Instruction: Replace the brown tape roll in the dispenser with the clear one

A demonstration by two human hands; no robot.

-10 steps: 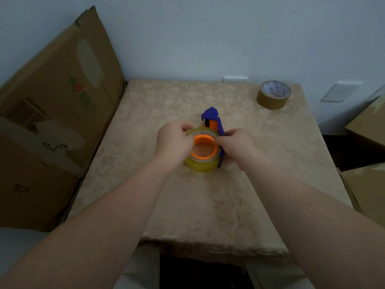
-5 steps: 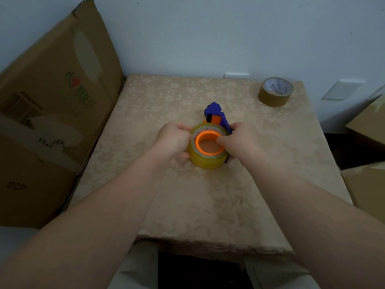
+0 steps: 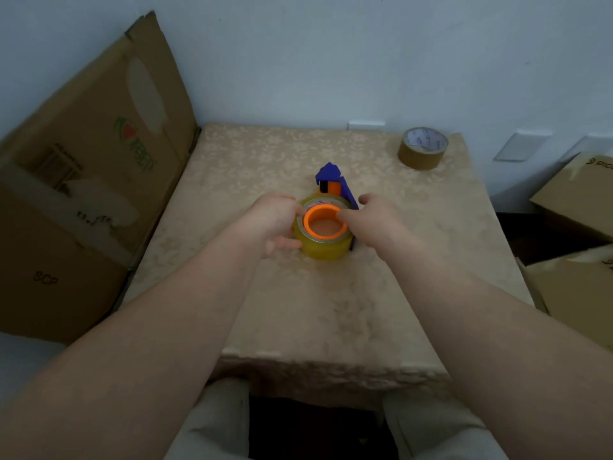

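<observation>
Right hand (image 3: 371, 220) loosening off the dispenser (image 3: 335, 185), fingers now spreading, left hand (image 3: 273, 224) gripping the clear tape roll (image 3: 323, 247), brown tape roll (image 3: 422, 148) lying well behind the dispenser on the tabletop (image 3: 331, 310)

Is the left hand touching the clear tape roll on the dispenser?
Touching. The head view shows the left hand wrapped against the clear tape roll, thumb pressed on its lower side.
</observation>
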